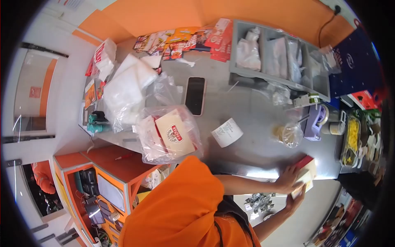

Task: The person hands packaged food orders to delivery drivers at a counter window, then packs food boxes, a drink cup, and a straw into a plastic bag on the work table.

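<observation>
At the right part of the counter's near edge, a small cream and red carton point(304, 175) is between my two hands. My left hand point(287, 180) reaches across from the left, its fingers closed over the carton's side. My right hand point(295, 200) grips the same carton from below, with fingers against its near face. Part of the carton is hidden behind the fingers. A clear plastic bag point(191, 123) with cream and red printed boxes point(176, 133) inside sits on the left of the counter. Between it and my hands lies a white paper receipt point(227, 132).
A phone point(195, 96) lies on the steel counter point(255, 107). Behind it are sauce sachets point(173, 49) and a grey divided tray point(263, 73) of bagged items. A purple tape dispenser point(314, 125) and a yellow-filled container point(352, 140) stand right. Plastic bags point(123, 94) are piled left.
</observation>
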The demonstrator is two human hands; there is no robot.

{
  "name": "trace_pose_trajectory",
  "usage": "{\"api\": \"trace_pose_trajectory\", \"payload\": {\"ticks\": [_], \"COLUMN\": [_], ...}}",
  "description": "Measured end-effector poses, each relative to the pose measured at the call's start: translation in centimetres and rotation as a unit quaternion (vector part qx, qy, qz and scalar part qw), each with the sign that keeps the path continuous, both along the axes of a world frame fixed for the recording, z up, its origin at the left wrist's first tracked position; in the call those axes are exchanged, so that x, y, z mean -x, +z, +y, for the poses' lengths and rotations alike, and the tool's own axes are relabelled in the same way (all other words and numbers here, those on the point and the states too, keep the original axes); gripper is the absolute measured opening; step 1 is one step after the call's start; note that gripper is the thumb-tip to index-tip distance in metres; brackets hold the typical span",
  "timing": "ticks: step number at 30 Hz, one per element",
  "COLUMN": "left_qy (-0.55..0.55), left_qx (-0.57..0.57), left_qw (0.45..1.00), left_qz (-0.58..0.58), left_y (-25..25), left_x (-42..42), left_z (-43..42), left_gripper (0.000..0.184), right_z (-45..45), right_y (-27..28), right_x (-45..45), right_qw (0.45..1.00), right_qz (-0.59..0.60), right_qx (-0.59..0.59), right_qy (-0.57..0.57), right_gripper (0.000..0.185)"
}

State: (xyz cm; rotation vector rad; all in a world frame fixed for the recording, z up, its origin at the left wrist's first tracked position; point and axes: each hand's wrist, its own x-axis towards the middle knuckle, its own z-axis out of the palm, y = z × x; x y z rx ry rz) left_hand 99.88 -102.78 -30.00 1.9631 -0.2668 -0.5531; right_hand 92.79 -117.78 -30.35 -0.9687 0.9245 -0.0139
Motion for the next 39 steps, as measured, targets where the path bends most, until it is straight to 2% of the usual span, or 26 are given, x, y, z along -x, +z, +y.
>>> {"api": "trace_pose_trajectory", "payload": {"ticks": [1, 3, 6, 7, 8, 9, 10, 11, 13, 14, 15, 16, 17, 18, 19, 20, 21, 23, 24, 26, 27, 30, 33, 34, 37, 39], "left_qy": [-0.023, -0.042, -0.065, -0.076, -0.071, -0.104, -0.097, -0.09, 0.059, 0.18, 0.294, 0.347, 0.384, 0.411, 0.42, 0.429, 0.437, 0.466, 0.479, 0.567, 0.607, 0.575, 0.554, 0.543, 0.54, 0.547], "left_qx": [-0.001, -0.053, -0.046, -0.044, -0.044, -0.062, 0.034, 0.131, 0.172, 0.105, -0.145, -0.298, -0.392, -0.41, -0.371, -0.329, -0.286, -0.185, -0.135, -0.02, 0.038, 0.061, 0.17, 0.146, 0.156, 0.033], "left_qw": [0.999, 0.996, 0.995, 0.995, 0.996, 0.992, 0.994, 0.987, 0.977, 0.948, 0.893, 0.855, 0.805, 0.795, 0.815, 0.833, 0.848, 0.858, 0.859, 0.819, 0.79, 0.795, 0.804, 0.817, 0.811, 0.811], "left_qz": [0.036, 0.05, 0.059, 0.057, 0.006, -0.021, -0.019, -0.015, -0.107, -0.238, -0.308, -0.245, -0.225, -0.172, -0.146, -0.119, -0.092, -0.112, -0.119, -0.092, -0.076, -0.183, -0.13, -0.128, -0.16, -0.204], "left_y": [1.0, 1.7, 2.7, 3.7, 4.7, 7.3, 8.8, 10.0, 12.4, 12.2, 12.5, 11.8, 10.6, 9.9, 8.6, 7.0, 6.2, 6.5, 6.6, 8.0, 8.6, 9.1, 12.5, 12.8, 13.2, 12.7], "left_x": [1.0, 3.1, 6.1, 7.2, 8.6, 9.2, 9.1, 8.6, 7.6, 7.2, 7.7, 7.8, 7.9, 8.7, 9.7, 11.1, 12.1, 13.5, 14.3, 15.4, 15.8, 16.7, 16.3, 16.6, 17.5, 18.1], "left_z": [2.0, 4.6, 8.9, 10.9, 13.3, 16.9, 20.9, 25.1, 34.2, 38.7, 42.1, 45.5, 48.3, 50.6, 52.3, 53.4, 54.1, 54.8, 55.1, 54.6, 54.3, 54.3, 53.0, 53.2, 54.0, 55.0], "left_gripper": [0.086, 0.089, 0.092, 0.092, 0.093, 0.085, 0.079, 0.073, 0.061, 0.057, 0.058, 0.063, 0.068, 0.067, 0.062, 0.057, 0.052, 0.044, 0.041, 0.039, 0.039, 0.041, 0.044, 0.046, 0.045, 0.038], "right_z": [1.1, 4.2, 9.7, 11.2, 12.3, 13.2, 12.8, 13.3, 15.9, 17.4, 19.2, 20.9, 23.0, 25.3, 28.8, 31.2, 34.1, 41.2, 44.2, 48.0, 49.5, 53.9, 57.8, 58.8, 58.5, 57.6], "right_y": [-0.1, 0.6, 2.1, 3.2, 3.7, 4.0, 3.8, 3.9, 3.4, 3.0, 2.7, 2.5, 2.6, 2.9, 4.6, 5.6, 5.9, 10.5, 11.9, 12.5, 13.1, 12.9, 13.2, 13.5, 10.6, 10.8], "right_x": [1.7, 4.4, 7.3, 8.6, 10.0, 11.4, 13.0, 14.1, 13.7, 12.4, 10.5, 8.3, 5.5, 2.4, -1.4, -5.2, -8.6, -13.5, -14.7, -16.9, -17.2, -16.5, -14.6, -14.4, -14.5, -13.2], "right_qw": [0.999, 0.999, 0.999, 0.999, 1.0, 1.0, 0.998, 0.997, 0.991, 0.982, 0.972, 0.958, 0.941, 0.922, 0.923, 0.89, 0.855, 0.759, 0.709, 0.593, 0.53, 0.364, 0.293, 0.306, 0.384, 0.497], "right_qz": [-0.007, 0.026, 0.023, 0.041, 0.02, -0.003, -0.02, -0.037, -0.089, -0.122, -0.153, -0.177, -0.191, -0.203, -0.156, -0.129, -0.111, -0.001, -0.005, 0.049, 0.084, 0.085, 0.084, 0.089, 0.037, 0.03], "right_qx": [-0.046, -0.022, 0.012, 0.016, 0.004, -0.01, -0.054, -0.067, -0.081, -0.088, -0.095, -0.101, -0.105, -0.114, -0.108, -0.145, -0.135, -0.07, -0.048, 0.004, 0.026, 0.008, 0.001, -0.013, -0.072, -0.07], "right_qy": [-0.012, -0.003, -0.029, -0.017, -0.006, 0.002, 0.002, 0.013, 0.066, 0.11, 0.153, 0.204, 0.258, 0.31, 0.335, 0.414, 0.488, 0.647, 0.704, 0.803, 0.843, 0.927, 0.953, 0.948, 0.92, 0.864], "right_gripper": [0.055, 0.053, 0.054, 0.059, 0.061, 0.064, 0.075, 0.076, 0.08, 0.082, 0.083, 0.085, 0.087, 0.089, 0.097, 0.089, 0.082, 0.073, 0.073, 0.083, 0.086, 0.091, 0.093, 0.093, 0.075, 0.069]}}
